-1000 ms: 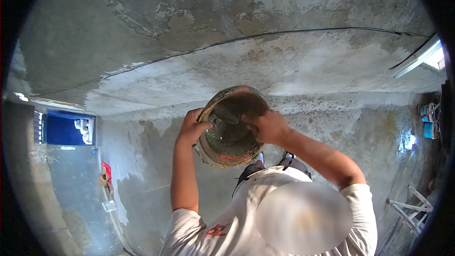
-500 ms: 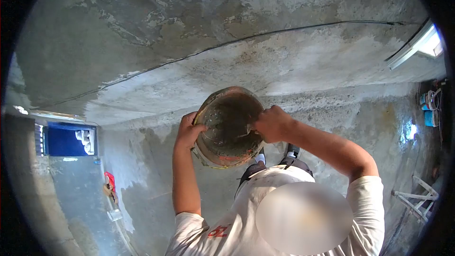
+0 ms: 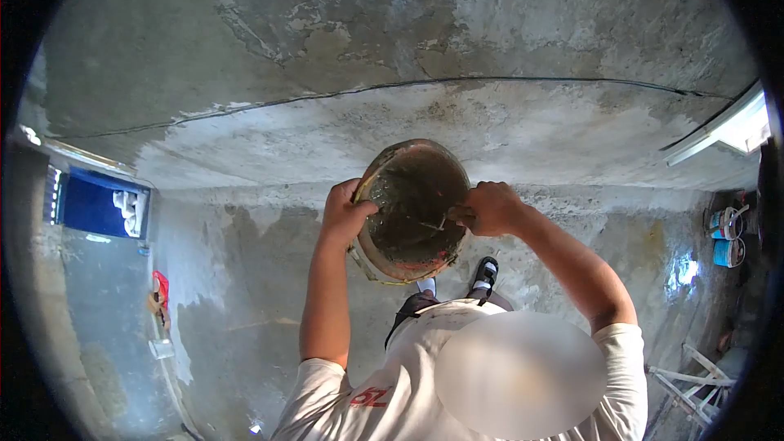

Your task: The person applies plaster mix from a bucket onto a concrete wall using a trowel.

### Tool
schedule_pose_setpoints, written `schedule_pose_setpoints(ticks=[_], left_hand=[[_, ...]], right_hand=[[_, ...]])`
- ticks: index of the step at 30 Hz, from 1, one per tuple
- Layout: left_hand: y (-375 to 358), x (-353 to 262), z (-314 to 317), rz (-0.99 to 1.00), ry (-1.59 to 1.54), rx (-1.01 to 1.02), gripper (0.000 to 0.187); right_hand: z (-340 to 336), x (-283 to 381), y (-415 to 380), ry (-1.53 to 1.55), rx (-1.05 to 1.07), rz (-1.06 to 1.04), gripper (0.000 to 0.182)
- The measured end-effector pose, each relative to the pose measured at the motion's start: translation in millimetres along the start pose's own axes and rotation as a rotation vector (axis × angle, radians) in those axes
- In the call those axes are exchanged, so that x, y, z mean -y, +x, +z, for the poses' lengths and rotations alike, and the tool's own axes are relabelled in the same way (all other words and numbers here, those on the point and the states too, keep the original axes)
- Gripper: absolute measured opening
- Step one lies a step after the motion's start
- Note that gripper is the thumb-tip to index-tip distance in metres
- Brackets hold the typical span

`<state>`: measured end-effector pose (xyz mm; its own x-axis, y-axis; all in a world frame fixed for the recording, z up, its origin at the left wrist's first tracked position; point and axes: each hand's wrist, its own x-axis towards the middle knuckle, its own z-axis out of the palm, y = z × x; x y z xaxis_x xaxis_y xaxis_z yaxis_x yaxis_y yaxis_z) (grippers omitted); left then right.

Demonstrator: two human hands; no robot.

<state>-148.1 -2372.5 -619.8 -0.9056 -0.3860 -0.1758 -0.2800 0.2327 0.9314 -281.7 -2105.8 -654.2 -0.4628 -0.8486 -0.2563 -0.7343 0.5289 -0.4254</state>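
Observation:
A round bucket [image 3: 378,260] with a dirty, cement-crusted wall is held tilted in front of my body, its mouth facing up toward me. Wet grey mortar [image 3: 404,212] coats its inside. My left hand [image 3: 345,211] is closed on the left rim, thumb over the edge. At the right rim, my right hand [image 3: 492,208] is closed round the handle of a trowel [image 3: 438,225]; its thin metal neck shows inside the bucket, while the blade is hidden or blends with the mortar.
Ahead rises a patchy grey wall [image 3: 523,126] with a dark cable [image 3: 392,86] along it. Blue-and-white buckets [image 3: 727,237] stand far right, near a pale metal frame [image 3: 694,384]. At left are a blue doorway [image 3: 98,204] and a red item [image 3: 161,287].
The bucket and both hands have shifted slightly right in view, and the bucket's mouth looks narrower. My right hand has moved with the trowel at the rim. The whole view has shifted.

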Motion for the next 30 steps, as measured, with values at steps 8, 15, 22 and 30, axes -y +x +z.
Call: schedule_pose_setpoints(ticks=[8,15,22,30], left_hand=[[1,4,-3,0.004,0.241,0.057,0.040],[-5,-6,-1,0.018,0.182,0.009,0.039],[3,-15,4,0.070,0.248,0.032,0.039],[11,-14,16,0.055,0.152,0.098,0.040]], right_hand=[[31,-24,8,0.524,0.079,-0.050,0.047],[46,-12,11,0.168,-0.016,-0.069,0.039],[41,-38,19,0.384,0.072,-0.255,0.040],[106,-55,31,0.769,0.188,-0.152,0.052]])
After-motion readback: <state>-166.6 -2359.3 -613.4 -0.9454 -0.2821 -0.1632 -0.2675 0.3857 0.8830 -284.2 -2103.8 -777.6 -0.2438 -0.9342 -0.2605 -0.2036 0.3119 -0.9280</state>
